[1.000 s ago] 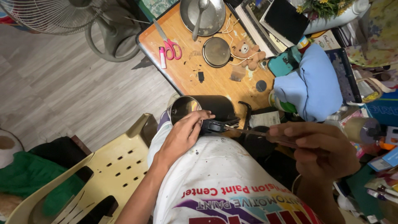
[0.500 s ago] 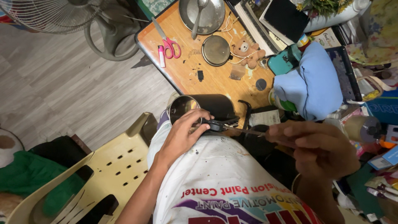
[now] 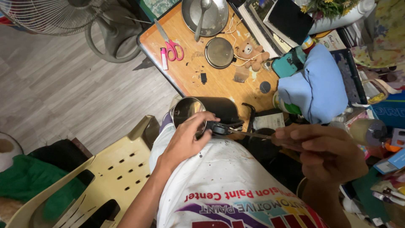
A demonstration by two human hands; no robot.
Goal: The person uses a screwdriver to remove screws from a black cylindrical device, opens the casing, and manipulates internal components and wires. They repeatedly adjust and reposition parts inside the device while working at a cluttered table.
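Grey wood-look floor at left of frame, pedestal fan (image 3: 63, 17) in the upper left corner. Orange wooden worktop (image 3: 185, 80) at upper centre, cluttered: pink-handled scissors (image 3: 171, 44), pink marker (image 3: 163, 58) beside them, metal bowl (image 3: 205, 14) with a spoon in it at top, round metal lid (image 3: 219, 52) below it, small teddy bear (image 3: 252, 55) to the lid's right. Folded blue cloth (image 3: 316, 84) at right of frame, books stacked above it. Cream plastic chair (image 3: 101, 177) at lower left.

Centre of frame, in the lap over a white printed shirt: left hand (image 3: 185, 141) closed, fingers pinching a small black part (image 3: 219, 128), just in front of a black mug with shiny steel interior (image 3: 187, 110). Right hand (image 3: 333, 154) at right centre, closed around the handle of a thin screwdriver (image 3: 253, 134); shaft runs left, tip meeting the black part. Part sits between both hands, just below the worktop edge.
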